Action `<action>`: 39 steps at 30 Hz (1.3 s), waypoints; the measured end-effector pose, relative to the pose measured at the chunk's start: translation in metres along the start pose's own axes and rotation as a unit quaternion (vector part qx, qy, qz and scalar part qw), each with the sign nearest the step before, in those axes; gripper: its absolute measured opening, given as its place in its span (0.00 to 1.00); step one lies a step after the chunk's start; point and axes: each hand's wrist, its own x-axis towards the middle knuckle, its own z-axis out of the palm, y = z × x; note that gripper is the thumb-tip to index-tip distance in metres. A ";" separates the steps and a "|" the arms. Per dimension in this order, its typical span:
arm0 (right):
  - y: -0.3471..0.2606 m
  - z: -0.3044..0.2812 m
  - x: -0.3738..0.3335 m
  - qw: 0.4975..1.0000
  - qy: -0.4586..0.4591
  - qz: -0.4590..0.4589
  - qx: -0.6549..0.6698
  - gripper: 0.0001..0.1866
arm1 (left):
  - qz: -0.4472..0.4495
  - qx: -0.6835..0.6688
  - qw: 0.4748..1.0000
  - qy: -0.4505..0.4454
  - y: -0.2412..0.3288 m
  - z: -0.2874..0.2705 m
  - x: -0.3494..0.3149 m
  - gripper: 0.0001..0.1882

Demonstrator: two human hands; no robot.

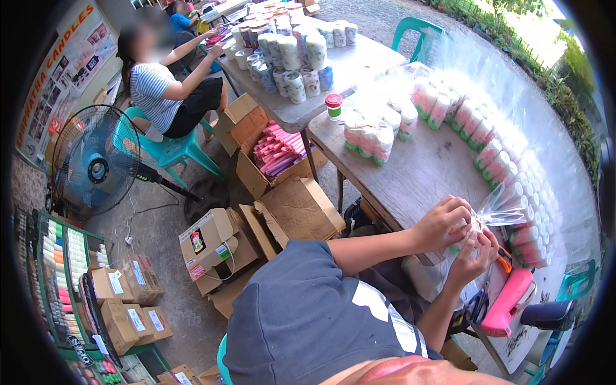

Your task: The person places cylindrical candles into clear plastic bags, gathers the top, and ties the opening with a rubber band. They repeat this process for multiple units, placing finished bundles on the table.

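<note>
Over the table's near edge, my left hand (pixel 443 224) and my right hand (pixel 473 258) meet at the gathered neck of a clear plastic bag (pixel 504 215). The fingers of both are pinched on the neck, where a thin pale tie seems to be wound; its ends are too small to follow. The bag's loose top fans out to the right of my fingers. Its lower part is mostly hidden behind my hands. Beyond them, on the wooden table (pixel 410 173), stand bagged candles (pixel 378 138) in white, pink and green.
More wrapped candles (pixel 491 160) curve along the far edge. A pink plastic tool (pixel 508 301) and an orange-handled tool (pixel 505 258) lie right of my hands. A red-lidded cup (pixel 333 106), open cartons (pixel 298 208) and a fan (pixel 96 168) are leftward. A seated person (pixel 157 90) works at another table.
</note>
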 end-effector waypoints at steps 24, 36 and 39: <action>0.009 0.007 -0.020 0.993 0.027 0.012 0.117 0.18 | -0.016 -0.036 0.994 0.103 -0.026 0.009 -0.020 0.23; 0.048 0.026 -0.046 0.944 -0.035 0.186 0.269 0.44 | -0.300 -0.303 0.902 -0.066 -0.045 0.011 -0.027 0.25; 0.056 0.030 -0.046 0.939 -0.056 0.202 0.272 0.40 | -0.281 -0.280 0.918 -0.009 -0.046 0.015 -0.023 0.27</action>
